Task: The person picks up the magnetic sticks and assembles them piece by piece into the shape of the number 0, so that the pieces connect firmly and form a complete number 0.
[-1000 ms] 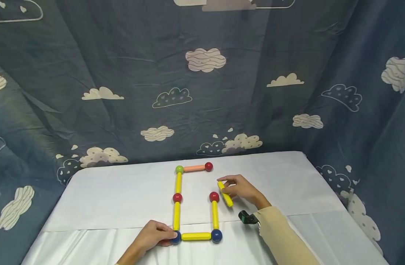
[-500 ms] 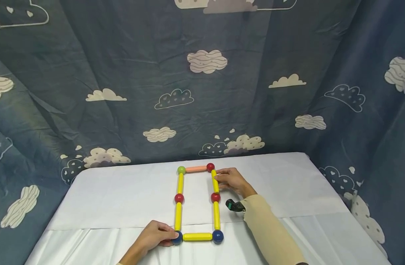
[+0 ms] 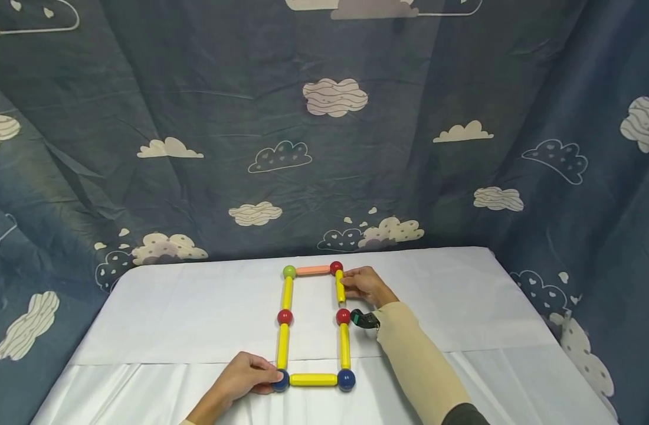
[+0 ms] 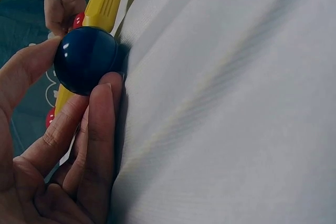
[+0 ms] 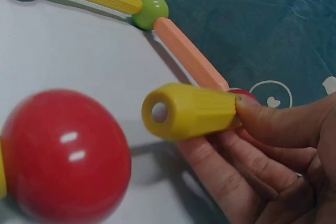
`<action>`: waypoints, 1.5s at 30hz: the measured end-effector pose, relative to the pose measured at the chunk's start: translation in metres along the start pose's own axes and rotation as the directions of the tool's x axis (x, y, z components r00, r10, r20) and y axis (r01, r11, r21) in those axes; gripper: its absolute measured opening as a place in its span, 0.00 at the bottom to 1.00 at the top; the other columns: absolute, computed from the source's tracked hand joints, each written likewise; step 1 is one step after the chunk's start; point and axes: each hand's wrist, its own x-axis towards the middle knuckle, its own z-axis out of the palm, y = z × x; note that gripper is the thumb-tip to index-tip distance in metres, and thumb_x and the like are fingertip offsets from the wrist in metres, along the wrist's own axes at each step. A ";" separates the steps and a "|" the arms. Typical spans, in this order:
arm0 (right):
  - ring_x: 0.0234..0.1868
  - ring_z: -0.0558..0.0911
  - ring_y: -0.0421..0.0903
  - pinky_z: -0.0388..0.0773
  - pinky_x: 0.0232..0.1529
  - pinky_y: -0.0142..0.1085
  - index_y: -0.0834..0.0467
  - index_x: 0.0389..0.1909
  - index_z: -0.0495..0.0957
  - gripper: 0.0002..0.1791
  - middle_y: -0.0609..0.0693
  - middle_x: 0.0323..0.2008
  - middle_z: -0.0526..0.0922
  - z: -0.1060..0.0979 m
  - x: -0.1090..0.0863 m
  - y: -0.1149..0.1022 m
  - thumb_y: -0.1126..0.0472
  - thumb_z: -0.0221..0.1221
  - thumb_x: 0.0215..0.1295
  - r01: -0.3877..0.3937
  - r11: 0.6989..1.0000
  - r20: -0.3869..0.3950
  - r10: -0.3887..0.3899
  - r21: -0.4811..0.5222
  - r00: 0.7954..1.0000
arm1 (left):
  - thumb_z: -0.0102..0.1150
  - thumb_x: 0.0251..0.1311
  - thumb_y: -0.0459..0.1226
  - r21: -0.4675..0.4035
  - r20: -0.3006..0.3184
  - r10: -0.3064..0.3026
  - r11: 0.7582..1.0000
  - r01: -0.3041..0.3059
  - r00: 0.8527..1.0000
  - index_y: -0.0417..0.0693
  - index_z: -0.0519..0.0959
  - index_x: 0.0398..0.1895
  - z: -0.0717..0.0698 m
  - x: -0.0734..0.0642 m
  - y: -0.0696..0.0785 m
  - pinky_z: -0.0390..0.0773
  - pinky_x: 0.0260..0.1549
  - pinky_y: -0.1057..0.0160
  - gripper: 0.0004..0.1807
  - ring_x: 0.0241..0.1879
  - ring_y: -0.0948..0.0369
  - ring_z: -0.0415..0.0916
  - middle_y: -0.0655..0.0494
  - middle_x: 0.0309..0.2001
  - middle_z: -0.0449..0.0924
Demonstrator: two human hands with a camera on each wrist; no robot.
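Note:
A rectangle of yellow rods and coloured balls lies on the white cloth. My left hand (image 3: 245,375) grips the near-left blue ball (image 4: 84,61) between thumb and fingers. On the far right side, my right hand (image 3: 368,286) pinches a yellow magnetic rod (image 5: 194,111). The rod's far end meets the far-right red ball (image 3: 336,268); its near end, with a round silvery tip, stands slightly apart from the middle-right red ball (image 5: 68,156). An orange rod (image 5: 191,56) joins the far-right ball to a green ball (image 5: 150,12).
The left side has two yellow rods with a red ball (image 3: 284,317) between them. Along the near side, a yellow rod (image 3: 314,379) runs to another blue ball (image 3: 346,380). A dark cloud-patterned curtain (image 3: 207,177) hangs behind the white-covered table (image 3: 160,319).
My right hand has carried the yellow rod left and away, from beside the rectangle to its right side. The rod's far end now meets the far-right red ball. My left hand stays on the blue ball.

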 end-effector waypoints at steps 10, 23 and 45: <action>0.33 0.81 0.47 0.84 0.37 0.35 0.65 0.53 0.76 0.17 0.60 0.45 0.80 0.000 0.009 0.011 0.68 0.61 0.64 -0.012 1.000 -0.013 0.011 -0.021 1.000 | 0.74 0.49 0.39 0.008 0.011 0.004 1.000 -0.004 1.000 0.37 0.83 0.33 0.001 0.000 0.002 0.84 0.28 0.66 0.15 0.25 0.64 0.82 0.53 0.29 0.85; 0.32 0.82 0.46 0.84 0.36 0.35 0.65 0.54 0.76 0.19 0.60 0.44 0.81 0.007 0.005 0.008 0.68 0.62 0.62 0.029 0.998 -0.023 -0.030 -0.048 0.999 | 0.73 0.49 0.39 0.016 -0.002 -0.007 1.000 0.007 1.000 0.37 0.83 0.33 -0.001 -0.002 0.006 0.84 0.28 0.66 0.15 0.24 0.64 0.81 0.54 0.28 0.84; 0.28 0.83 0.45 0.84 0.31 0.32 0.66 0.48 0.78 0.16 0.58 0.38 0.83 0.004 -0.004 0.013 0.64 0.65 0.60 0.099 0.975 -0.059 -0.113 -0.199 0.992 | 0.74 0.49 0.39 0.012 0.003 -0.027 1.000 0.027 1.000 0.37 0.84 0.34 -0.002 0.000 0.005 0.83 0.27 0.66 0.15 0.24 0.64 0.81 0.51 0.29 0.85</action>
